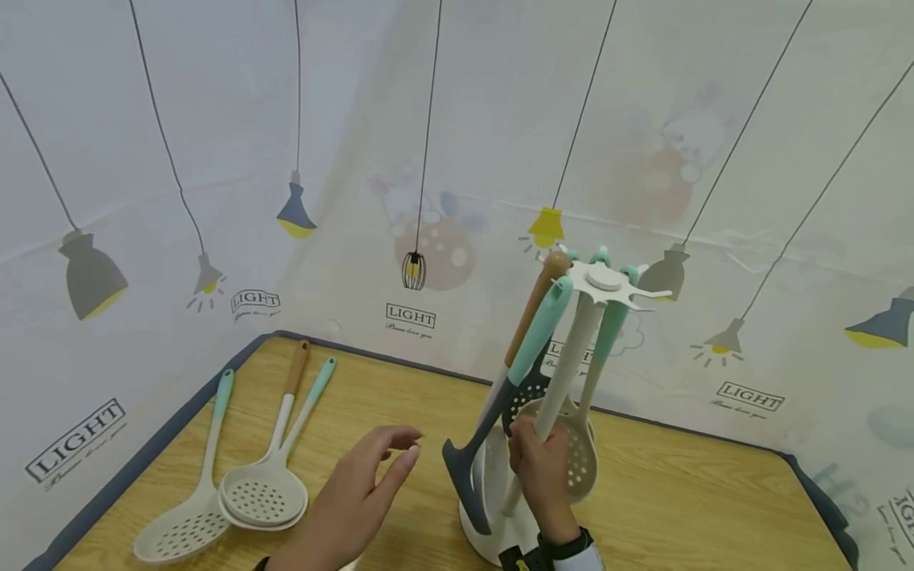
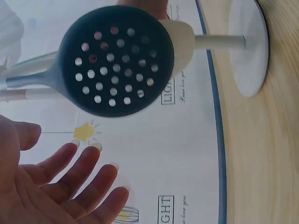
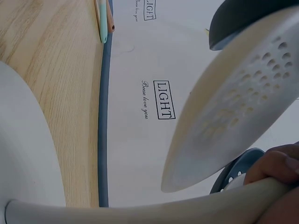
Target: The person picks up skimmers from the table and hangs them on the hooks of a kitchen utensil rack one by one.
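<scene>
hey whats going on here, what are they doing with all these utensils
A person's right hand grips the pole of a white stand, from which several kitchen utensils hang. The left hand is nearby, holding nothing. On the wooden table, over on the left, lie a slotted turner and two stacked round-headed utensils.

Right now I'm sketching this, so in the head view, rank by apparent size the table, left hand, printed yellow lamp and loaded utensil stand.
1. Table
2. Loaded utensil stand
3. Left hand
4. Printed yellow lamp
</scene>
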`<action>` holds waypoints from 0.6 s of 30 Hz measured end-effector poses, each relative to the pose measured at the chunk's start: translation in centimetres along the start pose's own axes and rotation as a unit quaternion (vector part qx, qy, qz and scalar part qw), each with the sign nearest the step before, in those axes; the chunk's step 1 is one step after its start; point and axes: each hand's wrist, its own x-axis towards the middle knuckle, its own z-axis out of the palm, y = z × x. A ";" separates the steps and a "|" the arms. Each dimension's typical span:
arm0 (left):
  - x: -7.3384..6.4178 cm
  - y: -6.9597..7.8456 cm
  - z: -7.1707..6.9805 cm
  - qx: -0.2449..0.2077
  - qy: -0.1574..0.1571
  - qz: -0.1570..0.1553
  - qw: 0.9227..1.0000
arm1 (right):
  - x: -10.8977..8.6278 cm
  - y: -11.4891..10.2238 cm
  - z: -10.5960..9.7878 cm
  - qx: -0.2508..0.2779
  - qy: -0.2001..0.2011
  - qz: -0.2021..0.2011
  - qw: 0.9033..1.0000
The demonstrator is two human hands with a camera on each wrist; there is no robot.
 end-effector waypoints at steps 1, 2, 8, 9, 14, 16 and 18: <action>0.0 -0.1 -0.2 0.006 0.002 -0.004 1.000 | 0.0 0.0 0.0 0.001 0.000 0.000 1.000; 0.0 -0.3 -0.4 0.014 0.002 -0.008 1.000 | 0.0 -0.1 0.0 0.000 0.001 0.001 1.000; 0.1 -1.0 -1.3 0.048 -0.002 -0.030 0.998 | -0.1 -0.3 0.0 0.005 0.001 0.009 1.000; 0.2 -1.2 -1.5 0.052 -0.003 -0.034 0.998 | -0.1 -0.2 0.0 0.006 0.001 0.009 1.000; 0.6 -2.0 -2.1 0.084 -0.007 -0.038 0.996 | 0.0 -0.2 0.0 0.006 0.000 0.006 1.000; 0.8 -2.6 -2.3 0.112 -0.003 -0.039 0.993 | 0.0 -0.1 -0.1 0.006 -0.001 0.006 1.000; 1.0 -3.2 -2.5 0.142 0.004 -0.041 0.989 | 0.0 -0.1 -0.1 0.007 -0.003 0.009 1.000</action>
